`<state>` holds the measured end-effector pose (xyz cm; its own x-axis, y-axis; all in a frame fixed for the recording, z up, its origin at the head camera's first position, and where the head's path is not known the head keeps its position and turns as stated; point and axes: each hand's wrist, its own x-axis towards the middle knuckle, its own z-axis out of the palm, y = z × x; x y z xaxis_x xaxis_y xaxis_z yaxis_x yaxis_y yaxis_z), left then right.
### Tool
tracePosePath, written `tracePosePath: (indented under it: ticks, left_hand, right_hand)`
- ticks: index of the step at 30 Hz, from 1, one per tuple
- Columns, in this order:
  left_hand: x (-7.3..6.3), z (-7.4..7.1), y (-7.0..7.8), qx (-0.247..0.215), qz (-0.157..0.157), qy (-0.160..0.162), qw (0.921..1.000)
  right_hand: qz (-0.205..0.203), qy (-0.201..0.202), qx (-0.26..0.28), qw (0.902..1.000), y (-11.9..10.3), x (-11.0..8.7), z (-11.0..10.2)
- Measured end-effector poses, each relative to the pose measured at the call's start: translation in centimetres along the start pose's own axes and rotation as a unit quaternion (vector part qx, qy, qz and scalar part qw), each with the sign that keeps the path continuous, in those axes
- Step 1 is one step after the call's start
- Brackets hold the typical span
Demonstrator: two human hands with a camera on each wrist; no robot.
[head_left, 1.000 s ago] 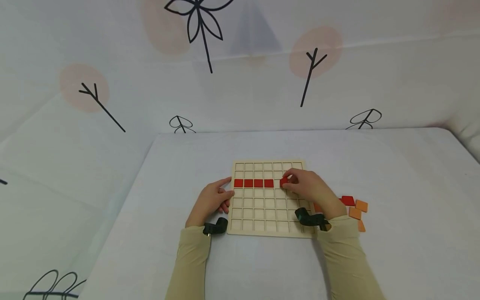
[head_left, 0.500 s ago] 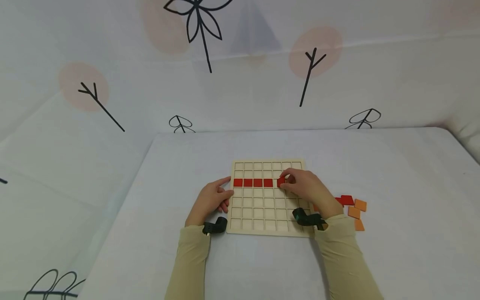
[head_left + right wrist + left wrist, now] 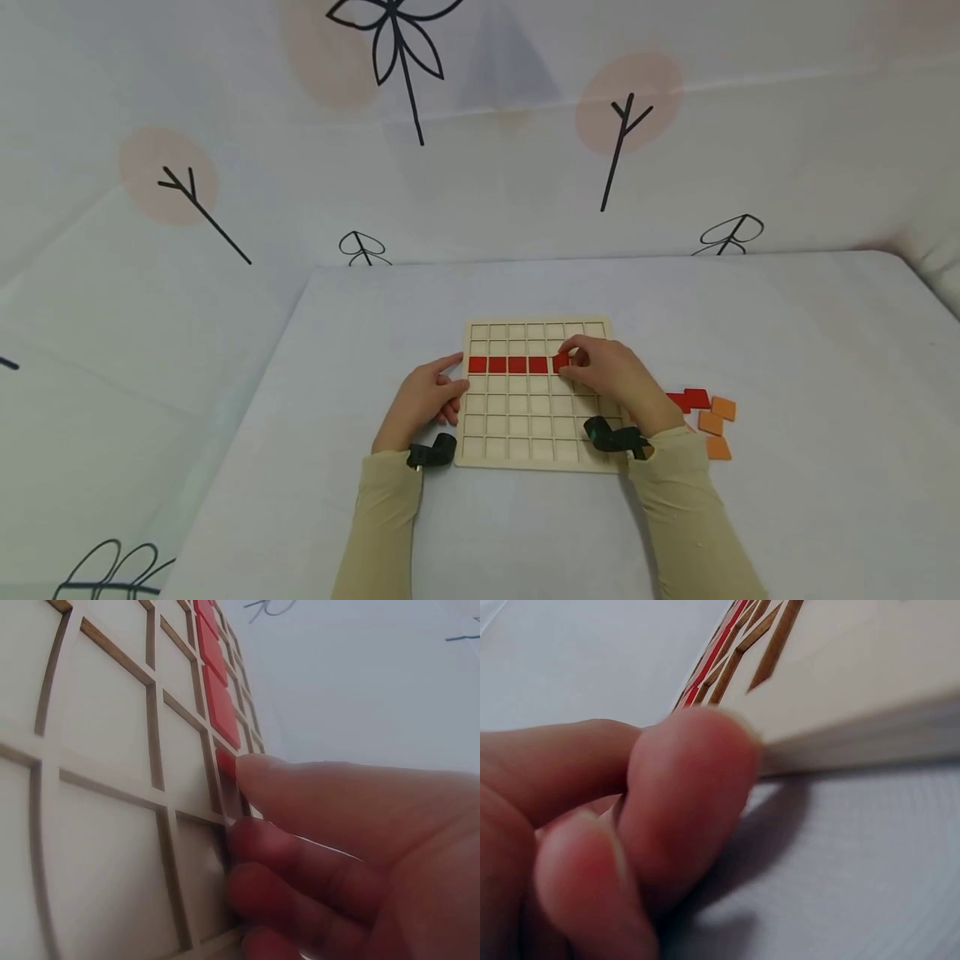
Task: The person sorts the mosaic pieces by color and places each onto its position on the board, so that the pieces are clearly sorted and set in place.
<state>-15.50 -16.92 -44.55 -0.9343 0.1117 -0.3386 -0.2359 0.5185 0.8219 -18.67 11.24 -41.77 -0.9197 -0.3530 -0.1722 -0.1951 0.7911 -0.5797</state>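
A pale wooden grid board (image 3: 519, 465) lies on the white table. Several red square tiles (image 3: 517, 365) fill neighbouring cells of its third row from the far edge, starting at the left. With thumb and forefinger, my right hand (image 3: 613, 372) pinches another red tile (image 3: 559, 363) at the fifth cell of that row. The right wrist view shows this tile (image 3: 226, 762) low in its cell, partly hidden by the thumb. My left hand (image 3: 422, 402) rests beside the board, its forefinger and thumb at the left edge and the other fingers loosely bent.
Right of the board, partly behind the right forearm, lie loose red tiles (image 3: 696, 398) and orange tiles (image 3: 717, 448). Each wrist carries a black camera mount (image 3: 431, 451). A patterned white cloth (image 3: 510, 192) hangs behind the table.
My right hand has shifted slightly left with its red tile, which now sits at the fifth cell next to the row of red tiles. My left hand stays at the board's edge.
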Motion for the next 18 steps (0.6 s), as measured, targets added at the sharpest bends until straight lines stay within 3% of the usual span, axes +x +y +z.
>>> tracePosePath:
  ticks: [18]
  left_hand:
    - [0.20,-0.03,-0.32,-0.003,0.008,-0.003,1.0000]
  right_hand:
    - [0.000,0.004,-0.025,0.9997,0.04,0.52,0.41]
